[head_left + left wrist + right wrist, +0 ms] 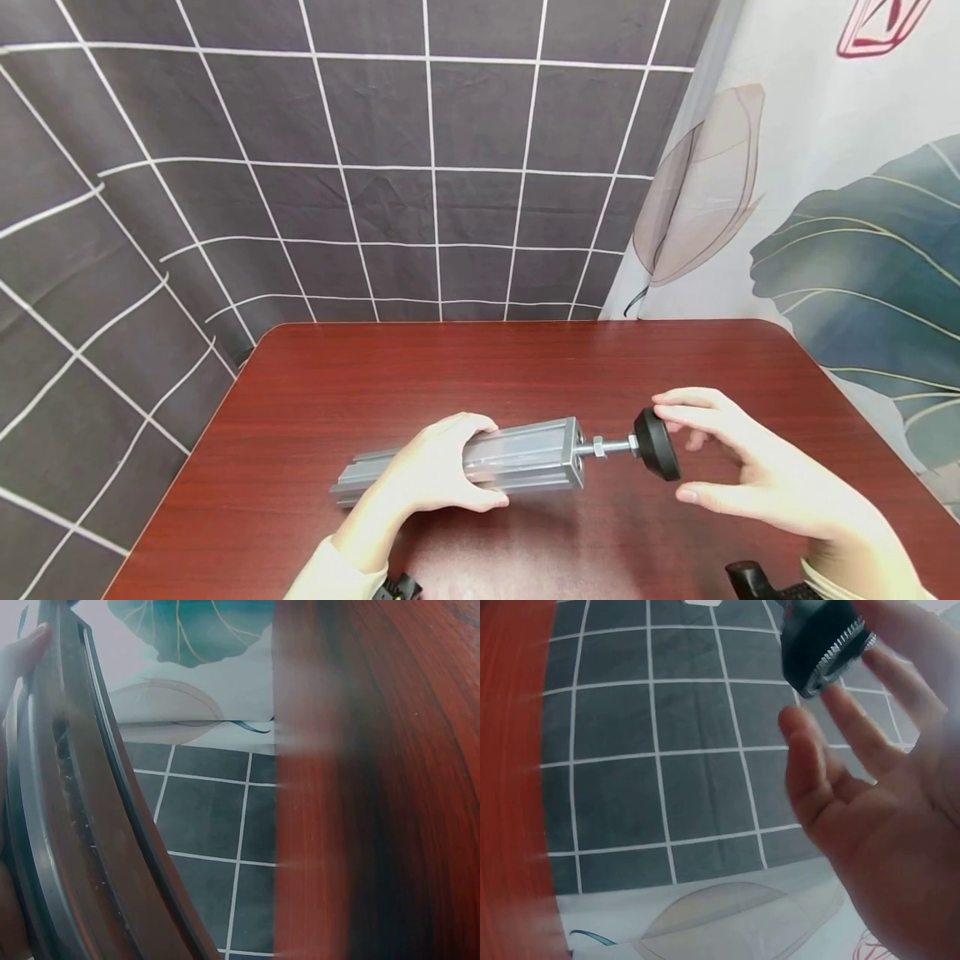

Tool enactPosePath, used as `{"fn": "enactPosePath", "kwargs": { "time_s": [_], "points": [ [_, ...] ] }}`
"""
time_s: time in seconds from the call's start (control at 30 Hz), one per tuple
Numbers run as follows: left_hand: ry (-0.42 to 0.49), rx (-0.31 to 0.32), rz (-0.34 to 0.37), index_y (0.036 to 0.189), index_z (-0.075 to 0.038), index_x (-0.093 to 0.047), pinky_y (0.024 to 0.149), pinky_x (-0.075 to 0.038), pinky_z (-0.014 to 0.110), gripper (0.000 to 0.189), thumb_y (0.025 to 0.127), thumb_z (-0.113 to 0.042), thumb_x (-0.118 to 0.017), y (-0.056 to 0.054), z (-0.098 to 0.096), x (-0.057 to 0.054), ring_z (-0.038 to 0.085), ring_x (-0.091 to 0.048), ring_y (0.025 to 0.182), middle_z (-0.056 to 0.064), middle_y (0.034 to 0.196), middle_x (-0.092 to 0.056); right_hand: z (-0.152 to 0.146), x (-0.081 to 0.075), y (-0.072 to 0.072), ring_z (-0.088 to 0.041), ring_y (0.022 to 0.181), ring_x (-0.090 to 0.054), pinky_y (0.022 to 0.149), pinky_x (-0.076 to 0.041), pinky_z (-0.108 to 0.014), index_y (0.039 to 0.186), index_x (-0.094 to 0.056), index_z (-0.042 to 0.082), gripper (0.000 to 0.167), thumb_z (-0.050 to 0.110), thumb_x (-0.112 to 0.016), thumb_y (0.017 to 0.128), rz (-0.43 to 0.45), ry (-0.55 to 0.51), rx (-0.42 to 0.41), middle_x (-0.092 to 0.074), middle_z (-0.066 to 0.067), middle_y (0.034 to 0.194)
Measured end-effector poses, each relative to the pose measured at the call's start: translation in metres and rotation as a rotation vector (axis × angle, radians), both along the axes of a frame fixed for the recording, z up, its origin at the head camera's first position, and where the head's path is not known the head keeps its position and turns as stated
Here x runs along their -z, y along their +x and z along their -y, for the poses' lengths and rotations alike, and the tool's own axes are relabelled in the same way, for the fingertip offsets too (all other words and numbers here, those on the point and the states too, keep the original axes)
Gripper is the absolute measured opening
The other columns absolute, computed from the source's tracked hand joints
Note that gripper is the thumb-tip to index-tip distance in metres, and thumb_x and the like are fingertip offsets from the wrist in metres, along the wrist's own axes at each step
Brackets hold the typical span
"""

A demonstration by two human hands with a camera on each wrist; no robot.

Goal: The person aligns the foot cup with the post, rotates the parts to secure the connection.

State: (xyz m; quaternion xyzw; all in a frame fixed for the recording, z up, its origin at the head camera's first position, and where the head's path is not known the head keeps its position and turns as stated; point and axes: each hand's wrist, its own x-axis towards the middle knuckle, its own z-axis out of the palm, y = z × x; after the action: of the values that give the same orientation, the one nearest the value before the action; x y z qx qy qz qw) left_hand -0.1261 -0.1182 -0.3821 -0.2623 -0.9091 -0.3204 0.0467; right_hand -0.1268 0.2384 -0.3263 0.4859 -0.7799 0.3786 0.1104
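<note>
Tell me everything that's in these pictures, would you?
Table: one, reddish-brown, in front of the person.
Gridded backdrop: one, dark grey with white lines, behind the table.
Leaf-print curtain: one, mostly white, back right.
Grooved metal bar: one, silver-grey, over the table.
Bolt with nut: one, silver, at the bar's right end.
Foot: one, black, on the bolt.
Sleeves: two, cream, bottom edge.
Left hand: one, gripping the bar.
Right hand: one, at the foot.

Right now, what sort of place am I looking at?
Perhaps a makeshift work corner, though I can't be certain: a reddish-brown table, dark grid-patterned cloth and white leaf-print cloth beyond it, and a metal bar in the left hand.
</note>
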Motion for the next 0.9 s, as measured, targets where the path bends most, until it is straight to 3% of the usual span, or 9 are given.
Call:
{"fn": "enactPosePath", "kwargs": {
  "time_s": [0.2, 0.33, 0.5, 0.57, 0.67, 0.73, 0.8, 0.9],
  "points": [
    [-0.002, -0.003, 0.01, 0.111, -0.022, -0.059, 0.08, -0.045, 0.026, 0.065, 0.056, -0.047, -0.084, 0.001, 0.002, -0.001, 0.003, -0.054, 0.089, -0.016, 0.098, -0.057, 0.005, 0.002, -0.004, -0.008, 0.083, -0.052, 0.066, -0.043, -0.02, 0.129, -0.048, -0.001, 0.081, 0.0, -0.084, 0.057, 0.085, -0.025, 0.029, -0.052, 0.001, 0.107],
    [-0.002, 0.001, 0.024, 0.111, -0.022, -0.059, 0.081, -0.045, 0.026, 0.065, 0.056, -0.047, -0.084, -0.001, 0.0, -0.001, 0.004, -0.054, 0.089, -0.015, 0.098, -0.057, 0.003, -0.001, -0.004, -0.008, 0.086, -0.05, 0.068, -0.041, -0.022, 0.134, -0.043, 0.002, 0.083, 0.019, -0.084, 0.064, 0.136, -0.006, 0.057, -0.054, 0.005, 0.106],
    [0.015, 0.044, 0.039, 0.113, -0.021, -0.059, 0.084, -0.044, 0.025, 0.066, 0.058, -0.049, -0.083, -0.006, -0.01, -0.001, 0.004, -0.054, 0.092, -0.013, 0.102, -0.058, -0.009, -0.006, 0.002, -0.009, 0.094, -0.048, 0.075, -0.037, -0.019, 0.133, -0.04, -0.009, 0.095, 0.011, -0.088, 0.055, 0.023, 0.002, 0.045, -0.049, -0.007, 0.123],
    [0.017, 0.054, 0.043, 0.113, -0.021, -0.059, 0.084, -0.044, 0.024, 0.066, 0.058, -0.049, -0.083, -0.007, -0.013, -0.001, 0.003, -0.054, 0.093, -0.013, 0.103, -0.059, -0.012, -0.006, 0.004, -0.008, 0.092, -0.047, 0.074, -0.037, -0.018, 0.129, -0.046, -0.008, 0.086, 0.007, -0.087, 0.054, -0.035, 0.009, 0.042, -0.047, -0.009, 0.126],
    [0.012, 0.041, 0.05, 0.113, -0.022, -0.059, 0.083, -0.044, 0.024, 0.066, 0.058, -0.048, -0.083, -0.007, -0.012, -0.001, 0.003, -0.054, 0.093, -0.013, 0.102, -0.059, -0.011, -0.004, 0.002, -0.006, 0.089, -0.045, 0.071, -0.037, -0.018, 0.122, -0.054, -0.005, 0.068, 0.01, -0.085, 0.063, -0.077, 0.001, 0.011, -0.045, -0.01, 0.128],
    [0.006, 0.026, 0.053, 0.113, -0.022, -0.059, 0.083, -0.044, 0.024, 0.066, 0.057, -0.048, -0.084, -0.006, -0.01, -0.002, 0.003, -0.054, 0.093, -0.014, 0.102, -0.058, -0.007, -0.002, 0.0, -0.007, 0.087, -0.046, 0.069, -0.038, -0.019, 0.118, -0.057, -0.004, 0.063, 0.005, -0.084, 0.063, -0.051, -0.027, -0.008, -0.047, -0.009, 0.123],
    [0.0, 0.013, 0.053, 0.113, -0.022, -0.059, 0.083, -0.045, 0.025, 0.067, 0.057, -0.047, -0.084, -0.005, -0.007, -0.003, 0.003, -0.054, 0.093, -0.013, 0.102, -0.058, -0.003, -0.001, -0.002, -0.007, 0.086, -0.047, 0.068, -0.039, -0.019, 0.12, -0.056, -0.005, 0.068, -0.002, -0.084, 0.058, -0.019, -0.042, 0.007, -0.049, -0.006, 0.117],
    [-0.008, 0.004, 0.054, 0.113, -0.022, -0.059, 0.083, -0.045, 0.025, 0.066, 0.057, -0.048, -0.083, -0.004, -0.002, -0.002, 0.003, -0.054, 0.093, -0.014, 0.103, -0.058, 0.004, 0.0, -0.004, -0.007, 0.083, -0.048, 0.065, -0.041, -0.019, 0.123, -0.054, -0.002, 0.074, -0.011, -0.08, 0.055, 0.091, -0.044, 0.063, -0.052, 0.002, 0.103]
  ]
}}
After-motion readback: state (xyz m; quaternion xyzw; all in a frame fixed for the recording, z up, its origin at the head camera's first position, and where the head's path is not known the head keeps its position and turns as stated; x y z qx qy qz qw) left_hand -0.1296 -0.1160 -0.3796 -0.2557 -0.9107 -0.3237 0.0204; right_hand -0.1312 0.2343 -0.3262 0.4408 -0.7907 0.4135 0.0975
